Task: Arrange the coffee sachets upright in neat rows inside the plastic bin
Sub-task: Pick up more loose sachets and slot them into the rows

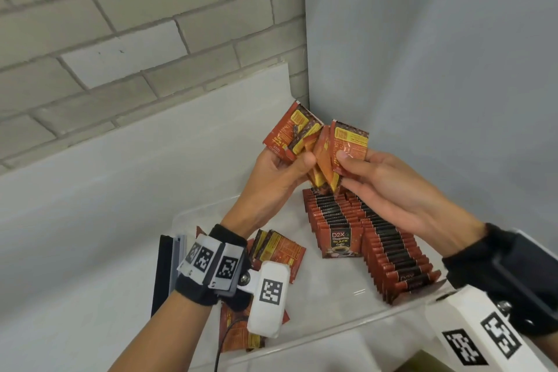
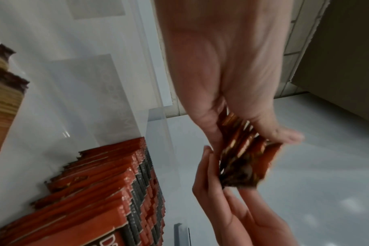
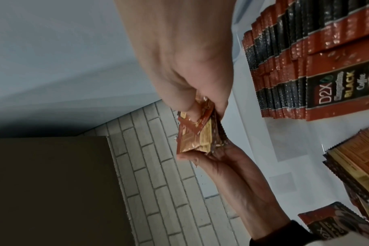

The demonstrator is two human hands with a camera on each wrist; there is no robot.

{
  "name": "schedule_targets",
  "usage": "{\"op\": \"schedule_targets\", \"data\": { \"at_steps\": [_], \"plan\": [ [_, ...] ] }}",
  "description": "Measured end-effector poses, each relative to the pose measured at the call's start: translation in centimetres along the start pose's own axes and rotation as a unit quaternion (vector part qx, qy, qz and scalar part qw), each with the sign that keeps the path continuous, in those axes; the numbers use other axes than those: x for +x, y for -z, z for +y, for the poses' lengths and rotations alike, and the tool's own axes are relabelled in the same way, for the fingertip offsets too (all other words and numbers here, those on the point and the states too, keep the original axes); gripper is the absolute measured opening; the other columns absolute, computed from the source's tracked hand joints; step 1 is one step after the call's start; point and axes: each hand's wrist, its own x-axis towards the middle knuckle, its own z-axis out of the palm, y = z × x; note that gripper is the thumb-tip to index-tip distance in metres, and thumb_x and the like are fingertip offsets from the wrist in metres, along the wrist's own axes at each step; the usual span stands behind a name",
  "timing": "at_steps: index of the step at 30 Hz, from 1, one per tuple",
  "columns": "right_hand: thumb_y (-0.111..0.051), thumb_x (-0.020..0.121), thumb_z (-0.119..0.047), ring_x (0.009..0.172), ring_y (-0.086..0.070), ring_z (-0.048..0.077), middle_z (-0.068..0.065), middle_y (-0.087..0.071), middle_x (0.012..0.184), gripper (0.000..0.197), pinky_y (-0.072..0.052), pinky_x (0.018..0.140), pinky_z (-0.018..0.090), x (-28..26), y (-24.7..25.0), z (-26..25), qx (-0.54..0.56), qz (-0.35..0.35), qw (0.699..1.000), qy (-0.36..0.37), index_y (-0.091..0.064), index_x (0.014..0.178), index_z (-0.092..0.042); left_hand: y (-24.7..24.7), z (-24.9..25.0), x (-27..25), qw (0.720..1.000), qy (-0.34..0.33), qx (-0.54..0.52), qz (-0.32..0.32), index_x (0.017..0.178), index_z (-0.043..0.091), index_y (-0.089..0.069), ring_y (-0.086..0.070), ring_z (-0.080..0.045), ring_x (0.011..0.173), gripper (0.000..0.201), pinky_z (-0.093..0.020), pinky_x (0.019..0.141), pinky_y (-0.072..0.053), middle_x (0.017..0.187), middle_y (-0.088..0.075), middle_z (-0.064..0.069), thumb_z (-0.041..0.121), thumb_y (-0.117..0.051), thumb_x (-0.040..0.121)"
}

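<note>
Head view: left hand (image 1: 273, 174) and right hand (image 1: 382, 183) both pinch a splayed bunch of coffee sachets (image 1: 317, 145) over plastic bin (image 1: 338, 328). Best square edges before slotting beside upright rows (image 1: 374, 232).

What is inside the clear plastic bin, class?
Inside the bin: two upright rows of sachets on the right and loose sachets lying flat on the left. The left wrist band covers some loose ones, so their count is hidden.

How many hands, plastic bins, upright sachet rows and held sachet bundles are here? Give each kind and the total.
Hands: 2, left hand and right hand
Plastic bin: 1
Upright sachet rows: 2, left row and right row
Held sachet bundle: 1
Total: 6
</note>
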Motion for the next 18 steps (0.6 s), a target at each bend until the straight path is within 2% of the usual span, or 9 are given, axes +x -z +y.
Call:
{"op": "schedule_targets", "data": {
  "at_steps": [3,6,9,12,15,17,18],
  "plan": [
    [-0.054,0.094,-0.012,0.113,-0.064,0.012,0.004,-0.069,0.12,0.033,-0.049,0.097,0.024,-0.37,-0.12,0.1,-0.056,-0.042,0.997,-0.011,-0.057,0.127,-0.008,-0.03,-0.09,0.15,0.999,0.004,0.018,0.039,0.121,0.011,-0.057,-0.064,-0.025,0.11,0.062,-0.039,0.093,-0.052,0.116,-0.068,-0.007,0.051,-0.065,0.075],
    [-0.056,0.093,-0.012,0.11,-0.065,0.012,0.003,-0.07,0.117,0.035,-0.05,0.096,0.022,-0.32,-0.17,0.09,-0.102,-0.043,0.994,-0.004,-0.056,0.127,-0.011,0.06,-0.11,0.15,0.998,0.02,0.033,0.047,0.121,0.013,-0.057,-0.064,-0.024,0.111,0.046,-0.042,0.098,-0.05,0.118,-0.067,-0.008,0.038,-0.055,0.082],
    [-0.058,0.091,-0.012,0.106,-0.067,0.013,0.003,-0.071,0.113,0.037,-0.053,0.091,0.022,-0.25,-0.18,-0.02,-0.124,-0.038,0.992,0.011,-0.055,0.128,-0.017,0.12,0.08,0.07,0.997,0.031,0.037,0.052,0.118,0.015,-0.059,-0.064,-0.023,0.111,0.044,-0.043,0.1,-0.048,0.118,-0.068,-0.007,0.04,-0.057,0.081],
    [-0.059,0.09,-0.013,0.104,-0.068,0.014,0.004,-0.072,0.113,0.039,-0.055,0.083,0.018,-0.29,-0.09,-0.25,-0.115,-0.042,0.992,0.014,-0.055,0.128,-0.016,0.29,0.57,0.21,0.997,0.047,0.007,0.066,0.11,0.016,-0.062,-0.065,-0.021,0.105,0.032,-0.042,0.101,-0.047,0.106,-0.071,-0.004,0.037,-0.052,0.088],
    [-0.059,0.088,-0.014,0.106,-0.068,0.015,0.003,-0.072,0.113,0.04,-0.054,0.088,0.021,-0.35,0.09,-0.62,-0.12,-0.05,0.991,0.016,-0.055,0.128,-0.016,0.45,0.62,0.37,0.996,0.048,-0.028,0.071,0.104,0.013,-0.062,-0.067,-0.014,0.094,0.02,-0.038,0.091,-0.052,0.094,-0.072,0.001,0.018,-0.044,0.098],
    [-0.059,0.089,-0.013,0.106,-0.068,0.015,0.002,-0.071,0.113,0.039,-0.054,0.091,0.024,-0.38,0.08,-0.66,-0.135,-0.051,0.989,0.014,-0.055,0.128,-0.017,0.46,0.44,0.34,0.996,0.032,-0.026,0.075,0.103,0.013,-0.062,-0.067,-0.013,0.094,0.016,-0.033,0.083,-0.056,0.095,-0.073,0.004,0.017,-0.049,0.094],
    [-0.059,0.09,-0.013,0.105,-0.068,0.015,0.002,-0.071,0.113,0.038,-0.053,0.093,0.026,-0.41,0.08,-0.56,-0.143,-0.053,0.988,0.012,-0.055,0.127,-0.017,0.39,0.41,0.27,0.997,0.023,-0.027,0.075,0.103,0.014,-0.062,-0.068,-0.014,0.096,0.018,-0.033,0.082,-0.056,0.096,-0.073,0.004,0.02,-0.053,0.089]
  ]
}}
